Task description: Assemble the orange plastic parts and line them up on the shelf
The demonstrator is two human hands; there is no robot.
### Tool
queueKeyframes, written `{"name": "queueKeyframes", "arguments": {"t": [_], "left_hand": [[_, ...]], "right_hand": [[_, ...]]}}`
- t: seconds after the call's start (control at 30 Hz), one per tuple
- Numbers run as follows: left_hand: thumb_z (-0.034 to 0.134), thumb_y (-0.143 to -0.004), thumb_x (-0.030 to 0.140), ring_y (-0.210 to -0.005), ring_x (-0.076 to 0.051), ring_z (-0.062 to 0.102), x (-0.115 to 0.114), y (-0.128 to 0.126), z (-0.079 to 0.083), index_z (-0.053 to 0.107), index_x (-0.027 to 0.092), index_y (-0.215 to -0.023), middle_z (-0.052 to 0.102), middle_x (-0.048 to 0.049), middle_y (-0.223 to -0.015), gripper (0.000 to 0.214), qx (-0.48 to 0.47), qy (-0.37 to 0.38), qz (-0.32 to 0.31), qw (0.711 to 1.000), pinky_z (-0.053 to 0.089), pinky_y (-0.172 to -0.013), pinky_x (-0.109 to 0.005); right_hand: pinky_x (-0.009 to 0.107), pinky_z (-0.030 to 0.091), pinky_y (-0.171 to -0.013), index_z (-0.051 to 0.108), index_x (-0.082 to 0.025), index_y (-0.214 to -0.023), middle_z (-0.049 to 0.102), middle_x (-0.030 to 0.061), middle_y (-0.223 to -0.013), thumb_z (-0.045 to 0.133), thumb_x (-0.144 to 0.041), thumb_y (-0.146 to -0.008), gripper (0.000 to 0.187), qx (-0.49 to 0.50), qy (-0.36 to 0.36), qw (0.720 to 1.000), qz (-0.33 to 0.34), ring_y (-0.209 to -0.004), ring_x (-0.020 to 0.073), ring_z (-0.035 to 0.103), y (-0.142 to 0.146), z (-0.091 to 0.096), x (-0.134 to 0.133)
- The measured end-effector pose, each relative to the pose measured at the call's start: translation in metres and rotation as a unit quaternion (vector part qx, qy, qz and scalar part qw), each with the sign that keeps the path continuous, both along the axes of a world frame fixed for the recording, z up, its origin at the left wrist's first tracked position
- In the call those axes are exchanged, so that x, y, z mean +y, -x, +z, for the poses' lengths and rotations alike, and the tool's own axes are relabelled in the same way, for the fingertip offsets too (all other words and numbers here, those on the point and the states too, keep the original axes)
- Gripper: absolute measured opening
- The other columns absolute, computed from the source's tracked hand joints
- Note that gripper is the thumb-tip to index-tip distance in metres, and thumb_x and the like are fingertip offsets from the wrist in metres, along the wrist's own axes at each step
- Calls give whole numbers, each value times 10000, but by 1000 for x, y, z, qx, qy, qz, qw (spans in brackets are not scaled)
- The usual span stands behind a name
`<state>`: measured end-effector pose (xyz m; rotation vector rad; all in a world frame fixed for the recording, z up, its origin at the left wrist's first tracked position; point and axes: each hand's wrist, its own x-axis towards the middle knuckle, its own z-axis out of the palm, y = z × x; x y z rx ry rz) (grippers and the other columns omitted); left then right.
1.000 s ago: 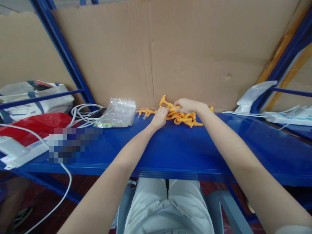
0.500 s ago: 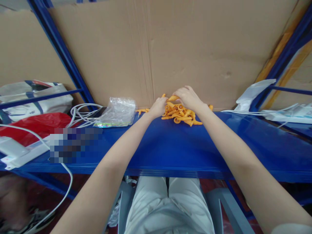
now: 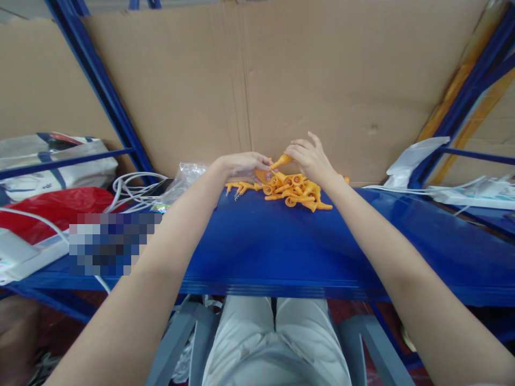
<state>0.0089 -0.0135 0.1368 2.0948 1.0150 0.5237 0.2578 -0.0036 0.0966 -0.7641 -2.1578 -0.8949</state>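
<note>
An orange cone-shaped plastic piece [image 3: 281, 162] is held up between my hands. My right hand [image 3: 311, 158] pinches its wide end, with some fingers raised. Its narrow end meets the fingertips of my left hand [image 3: 250, 164], which is closed around another orange plastic piece [image 3: 262, 176], partly hidden by the fingers. Below my hands lies a heap of similar orange pieces [image 3: 300, 188], several with round hollow ends facing me. To the left, a few orange pieces with thin metal tips [image 3: 238, 188] rest under my left wrist.
Everything lies on a blue metal table [image 3: 277, 246] backed by a cardboard sheet [image 3: 314, 75]. On the left are a clear plastic bag [image 3: 185, 179], white cables [image 3: 132, 187], a red bag [image 3: 60, 209] and a white power strip [image 3: 44, 257]. White plastic [image 3: 414, 161] stands at right.
My left hand has turned and shifted left, uncovering more of the metal-tipped pieces. The cone-shaped piece now shows more clearly between my hands. My right hand's fingers have lifted and spread somewhat.
</note>
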Motion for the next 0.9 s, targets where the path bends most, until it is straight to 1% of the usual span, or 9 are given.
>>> {"name": "queueKeyframes", "arguments": {"t": [0.17,0.33,0.4,0.5,0.6,0.7,0.77,0.83,0.9], "left_hand": [[684,-830,199,-868,-227,736,-4,1,0,737,94,-998,723,-94,-803,205,-71,104,-47,991,566,-905,-410],[671,-817,167,-767,-231,728,-3,6,-8,747,79,-982,668,-68,-699,202,-104,168,-72,978,589,-832,-427],[651,-817,164,-731,-240,721,1,16,-14,751,73,-952,634,-61,-649,191,-105,186,-62,975,597,-776,-421],[634,-819,166,-665,-234,701,9,37,-26,744,74,-906,608,-59,-622,168,-125,176,-4,976,601,-697,-396],[641,-853,187,-691,-207,696,18,55,-40,708,114,-878,648,-62,-685,103,-170,146,63,972,606,-710,-366],[691,-824,153,-696,-166,687,28,63,-52,663,143,-815,688,-54,-745,31,-193,95,140,967,607,-758,-348],[723,-787,134,-737,-154,698,34,64,-59,660,155,-805,714,-41,-779,69,-193,54,188,961,600,-802,-332],[749,-756,141,-814,-159,713,39,62,-64,680,161,-813,743,-37,-822,92,-180,6,228,957,583,-852,-317],[775,-740,182,-892,-178,718,43,61,-67,710,157,-829,768,-49,-870,113,-143,-52,259,954,565,-882,-311]], "right_hand": [[643,225,-1219,635,-275,-1206,722,39,-1143,400,-121,-988,355,20,-26,999,-6,-1244,227,579,-2,-4,-1],[630,239,-1205,633,-263,-1189,716,59,-1160,398,-136,-981,338,52,-27,998,-28,-1210,231,587,-8,-15,1],[622,252,-1192,636,-244,-1176,706,81,-1162,407,-137,-962,331,96,-20,994,-55,-1201,243,586,-20,-21,5],[614,316,-1133,642,-209,-1137,680,130,-1173,486,-197,-922,265,204,7,971,-124,-1197,286,575,-51,-33,11],[576,402,-1035,646,-207,-1113,638,155,-1239,584,-344,-884,274,354,55,905,-228,-1214,330,542,-87,-48,14],[520,445,-989,672,-186,-1086,638,166,-1233,645,-403,-851,321,490,136,792,-337,-1209,341,552,-115,-63,10],[467,473,-966,694,-182,-1095,680,151,-1177,656,-388,-858,317,527,223,726,-382,-1144,321,610,-128,-71,4],[423,495,-927,720,-201,-1092,716,125,-1112,652,-396,-879,297,521,293,691,-407,-1085,306,652,-137,-78,-3],[391,509,-874,741,-209,-1080,735,120,-1076,650,-405,-893,286,503,332,679,-419,-1046,301,675,-144,-86,-7]]}}
